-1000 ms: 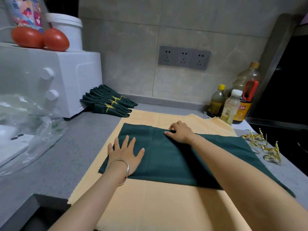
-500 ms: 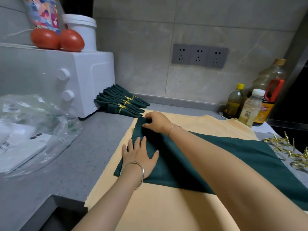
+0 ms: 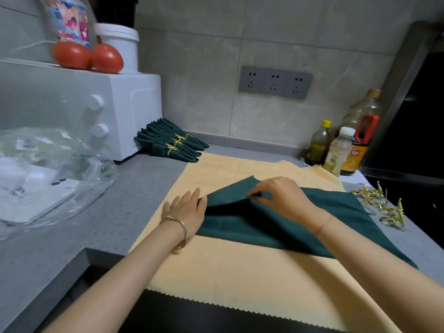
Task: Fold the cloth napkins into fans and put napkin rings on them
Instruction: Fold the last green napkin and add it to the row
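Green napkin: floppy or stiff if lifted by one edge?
Likely floppy: the green napkin drapes down from where the right hand pinches it. Probably light; a pinch alone lifts it. May slide on the yellow cloth, as the left hand steadies its end.

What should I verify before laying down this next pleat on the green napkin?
1. Right hand pinches the lifted fold of the green napkin: ok.
2. Left hand lies flat at the napkin's left end, anchoring it: ok.
3. Fold edge straight: cannot tell, the right hand hides part.
4. Yellow cloth flat beneath the napkin: ok.
5. Napkin rings lie apart, right of the napkin: ok.
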A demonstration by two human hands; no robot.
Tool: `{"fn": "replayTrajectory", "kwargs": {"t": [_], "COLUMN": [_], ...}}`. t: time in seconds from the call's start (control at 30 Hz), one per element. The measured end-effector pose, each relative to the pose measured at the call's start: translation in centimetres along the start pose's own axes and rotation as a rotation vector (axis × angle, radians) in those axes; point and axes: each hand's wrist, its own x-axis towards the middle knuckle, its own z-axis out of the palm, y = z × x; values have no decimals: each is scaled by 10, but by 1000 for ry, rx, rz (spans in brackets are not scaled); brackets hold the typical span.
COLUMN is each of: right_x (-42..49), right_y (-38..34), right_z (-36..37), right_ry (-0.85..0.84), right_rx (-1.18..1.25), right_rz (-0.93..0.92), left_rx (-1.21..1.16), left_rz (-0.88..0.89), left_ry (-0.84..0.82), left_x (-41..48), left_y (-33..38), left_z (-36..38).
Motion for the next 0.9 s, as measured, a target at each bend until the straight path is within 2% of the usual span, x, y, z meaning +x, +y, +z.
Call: {"fn": "replayTrajectory", "kwargs": {"t": [0.13,0.3,0.67,0.9], "right_x": [-49,-87,-111,-117], "right_y": [9,9,-1,-3], "right_z": [-7,-3,6,8], "right_ry": [-9,22,49,22], "right_rx": [-26,-4,-15,-33], "right_rz": [-20,-76,-122,-131], "left_rx": [244,369,357,251], "left_rz": [50,119,164,152], "left_ry": [-90,-88,-147,-210], "left_x": [-28,-40,-42,-23], "left_y": [9,21,20,36], "left_z": [7,16,11,6]}}
